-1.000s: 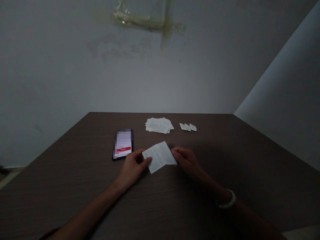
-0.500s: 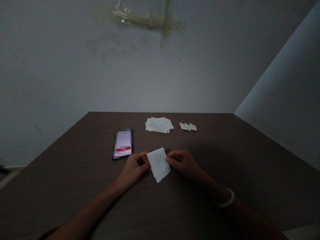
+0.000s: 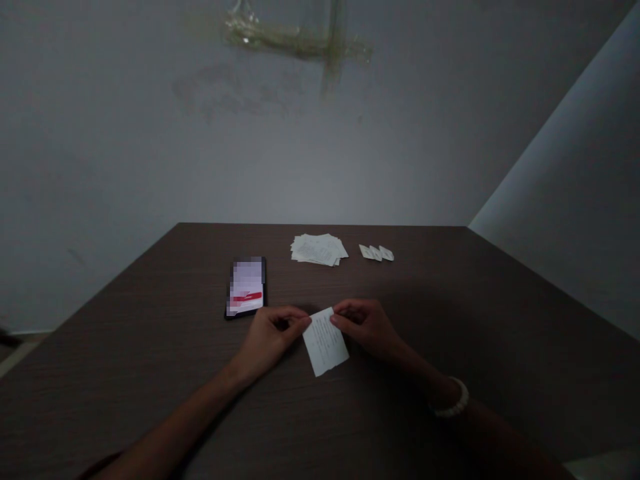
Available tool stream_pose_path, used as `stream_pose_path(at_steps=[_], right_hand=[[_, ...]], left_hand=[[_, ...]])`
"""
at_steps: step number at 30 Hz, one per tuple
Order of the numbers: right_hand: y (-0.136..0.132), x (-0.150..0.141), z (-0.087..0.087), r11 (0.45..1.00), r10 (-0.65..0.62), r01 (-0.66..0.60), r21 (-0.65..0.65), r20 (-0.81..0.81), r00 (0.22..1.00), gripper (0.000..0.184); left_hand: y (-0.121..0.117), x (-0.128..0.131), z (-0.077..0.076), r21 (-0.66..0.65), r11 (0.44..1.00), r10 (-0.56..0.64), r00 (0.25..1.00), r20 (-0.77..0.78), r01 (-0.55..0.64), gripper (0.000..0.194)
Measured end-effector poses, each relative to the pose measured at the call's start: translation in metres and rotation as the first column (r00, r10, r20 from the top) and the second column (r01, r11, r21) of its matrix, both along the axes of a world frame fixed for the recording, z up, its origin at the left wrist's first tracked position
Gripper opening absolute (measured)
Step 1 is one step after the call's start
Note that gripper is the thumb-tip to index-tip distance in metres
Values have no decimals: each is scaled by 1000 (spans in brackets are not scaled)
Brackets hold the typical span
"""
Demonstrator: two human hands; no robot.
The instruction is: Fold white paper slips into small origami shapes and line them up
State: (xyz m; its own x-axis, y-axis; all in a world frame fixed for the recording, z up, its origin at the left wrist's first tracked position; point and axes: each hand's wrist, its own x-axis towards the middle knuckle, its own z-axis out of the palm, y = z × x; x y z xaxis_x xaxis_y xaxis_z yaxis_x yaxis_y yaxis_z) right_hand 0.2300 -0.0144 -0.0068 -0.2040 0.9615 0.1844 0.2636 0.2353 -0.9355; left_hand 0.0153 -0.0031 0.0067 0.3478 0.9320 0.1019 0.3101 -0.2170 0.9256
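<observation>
Between my hands is a small white sheet of paper [image 3: 326, 345] with lines of print, held tilted above the table. My left hand [image 3: 273, 333] pinches its upper left corner between thumb and fingers. At the upper right corner, my right hand [image 3: 367, 325] grips the paper the same way; a pale beaded bracelet [image 3: 453, 399] circles that wrist. The paper's lower edge looks uneven and hangs toward me. The print is too small to read.
A loose pile of printed papers [image 3: 319, 250] lies toward the back of the dark wooden table [image 3: 150, 333]. Right of it are several small folded papers [image 3: 377, 253]. A phone [image 3: 246, 287] with a lit screen lies beyond my left hand. A wall [image 3: 320, 153] stands behind.
The paper has shifted slightly down and toward me, its top edge now between both hands. My left thumb has moved onto its upper left corner. The pile, folded papers and phone stay put.
</observation>
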Motion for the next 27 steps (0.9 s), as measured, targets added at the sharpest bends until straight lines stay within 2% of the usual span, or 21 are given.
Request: stream_pose_path(at_steps=[10, 14, 17, 20, 23, 27], right_hand=[[1, -3, 0, 1000, -17, 17, 5, 28, 999, 18], [3, -4, -5, 999, -19, 14, 43, 118, 993, 17], [5, -3, -10, 986, -96, 47, 158, 316, 944, 12], [9, -3, -13, 948, -142, -25, 316, 495, 857, 7], [11, -2, -14, 932, -138, -82, 354, 554, 821, 6], [12, 0, -15, 924, -102, -158, 349, 623, 776, 11]], left_hand=[[-1, 0, -4, 35, 999, -34, 995, -95, 37, 23], [3, -2, -7, 57, 994, -80, 982, -169, 91, 22], [8, -3, -10, 122, 986, -75, 954, -291, 115, 21], [12, -4, -12, 259, 952, -36, 902, -430, 161, 16], [14, -5, -15, 369, 902, -9, 866, -500, 223, 13], [13, -7, -20, 442, 860, 35, 837, -546, 253, 13]])
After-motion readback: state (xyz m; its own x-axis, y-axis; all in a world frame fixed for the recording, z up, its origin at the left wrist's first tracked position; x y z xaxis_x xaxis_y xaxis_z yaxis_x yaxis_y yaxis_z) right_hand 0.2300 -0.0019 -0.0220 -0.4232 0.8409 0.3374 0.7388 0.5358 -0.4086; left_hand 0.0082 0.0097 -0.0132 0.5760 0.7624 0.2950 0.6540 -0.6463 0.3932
